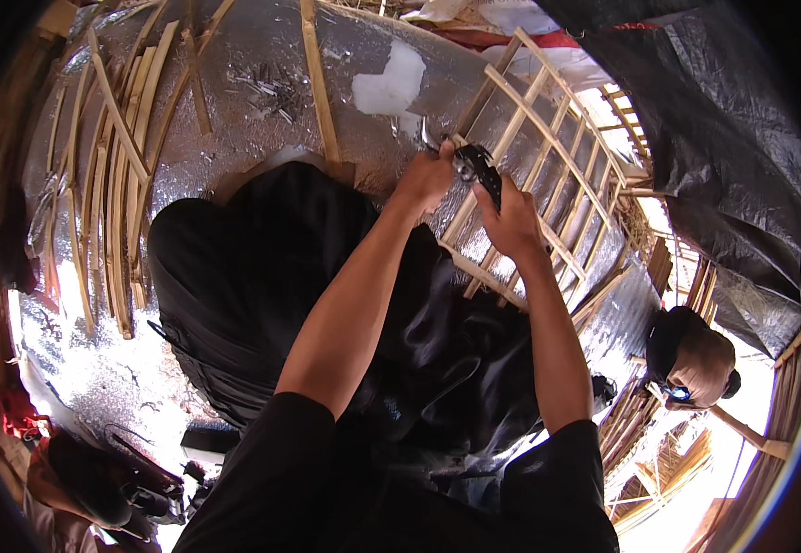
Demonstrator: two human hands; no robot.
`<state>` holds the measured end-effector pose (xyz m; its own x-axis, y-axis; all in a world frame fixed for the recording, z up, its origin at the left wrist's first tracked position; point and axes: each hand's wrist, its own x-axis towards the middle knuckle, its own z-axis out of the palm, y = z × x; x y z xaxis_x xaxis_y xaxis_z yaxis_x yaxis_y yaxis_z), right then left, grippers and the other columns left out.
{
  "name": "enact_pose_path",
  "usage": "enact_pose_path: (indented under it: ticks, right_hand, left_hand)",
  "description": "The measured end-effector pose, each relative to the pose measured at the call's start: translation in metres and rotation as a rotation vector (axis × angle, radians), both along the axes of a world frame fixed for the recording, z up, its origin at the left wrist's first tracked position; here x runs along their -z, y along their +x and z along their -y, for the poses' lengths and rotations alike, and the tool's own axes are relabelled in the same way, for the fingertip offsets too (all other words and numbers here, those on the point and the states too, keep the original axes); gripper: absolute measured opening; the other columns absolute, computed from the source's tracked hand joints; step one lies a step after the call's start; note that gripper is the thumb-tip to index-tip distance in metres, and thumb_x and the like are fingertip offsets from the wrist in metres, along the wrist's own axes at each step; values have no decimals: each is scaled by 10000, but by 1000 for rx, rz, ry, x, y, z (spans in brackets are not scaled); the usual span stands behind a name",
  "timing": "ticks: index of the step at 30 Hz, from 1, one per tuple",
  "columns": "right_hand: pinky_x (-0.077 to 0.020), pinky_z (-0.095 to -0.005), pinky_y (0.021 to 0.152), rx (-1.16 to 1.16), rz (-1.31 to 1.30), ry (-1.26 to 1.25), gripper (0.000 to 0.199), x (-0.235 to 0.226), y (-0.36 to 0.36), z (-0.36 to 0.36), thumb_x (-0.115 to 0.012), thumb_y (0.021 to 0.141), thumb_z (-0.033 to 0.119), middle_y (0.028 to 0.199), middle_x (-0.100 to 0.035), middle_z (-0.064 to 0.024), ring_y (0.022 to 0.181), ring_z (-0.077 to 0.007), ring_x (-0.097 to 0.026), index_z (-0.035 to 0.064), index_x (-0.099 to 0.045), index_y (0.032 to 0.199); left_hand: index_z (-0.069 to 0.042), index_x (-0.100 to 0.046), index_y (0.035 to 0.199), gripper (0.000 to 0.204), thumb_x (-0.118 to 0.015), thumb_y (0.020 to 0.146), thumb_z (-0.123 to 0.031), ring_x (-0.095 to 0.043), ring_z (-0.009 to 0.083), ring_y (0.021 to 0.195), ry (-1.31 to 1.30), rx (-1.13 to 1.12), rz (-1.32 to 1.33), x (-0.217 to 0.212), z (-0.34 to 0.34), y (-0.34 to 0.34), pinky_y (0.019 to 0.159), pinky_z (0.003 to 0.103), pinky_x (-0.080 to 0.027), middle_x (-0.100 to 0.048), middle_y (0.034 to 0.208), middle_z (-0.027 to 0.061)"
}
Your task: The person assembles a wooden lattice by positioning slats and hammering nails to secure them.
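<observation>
My right hand (514, 224) is closed around a black tool with a metal part (478, 166); its exact kind does not show. Just left of it, my left hand (426, 182) is closed, its thumb raised against the near end of the tool. A shiny curved metal piece (427, 135) sticks out beyond the left fingers, and I cannot tell whether it belongs to the same tool. Both hands are over the left edge of a lattice of crossed wooden strips (548, 138), which lies on a silvery foil sheet (262, 41).
Several loose wooden strips (110, 198) lie on the foil at left, and a single strip (319, 88) runs near the middle. Small dark metal pieces (271, 90) are scattered beside it. Black plastic sheeting (736, 120) hangs at right. Other people (695, 359) are at lower right and lower left.
</observation>
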<state>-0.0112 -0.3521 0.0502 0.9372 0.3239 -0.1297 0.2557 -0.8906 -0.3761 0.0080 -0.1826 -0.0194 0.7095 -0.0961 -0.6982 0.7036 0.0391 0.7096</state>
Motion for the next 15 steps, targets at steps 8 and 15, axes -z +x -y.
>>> enact_pose_path:
  ticks: [8, 15]
  right_hand:
    - [-530, -536, 687, 65, -79, 50, 356, -25, 13, -23, -607, 1003, 336, 756, -670, -281, 788, -481, -689, -17, -584, 1033]
    - [-529, -541, 734, 144, -103, 85, 441, -4, 7, -8, -605, 992, 428, 801, -676, -288, 847, -493, -687, -5, -598, 1072]
  left_hand:
    - [57, -636, 954, 679, -328, 1083, -535, -500, 210, 441, -150, -68, 23, 4, -16, 5, 417, 412, -396, -515, 595, 83]
    - [-83, -478, 743, 541, -355, 1095, -475, -348, 120, 410, -433, -147, -62, -2, -8, -18, 386, 318, -286, -402, 569, 0]
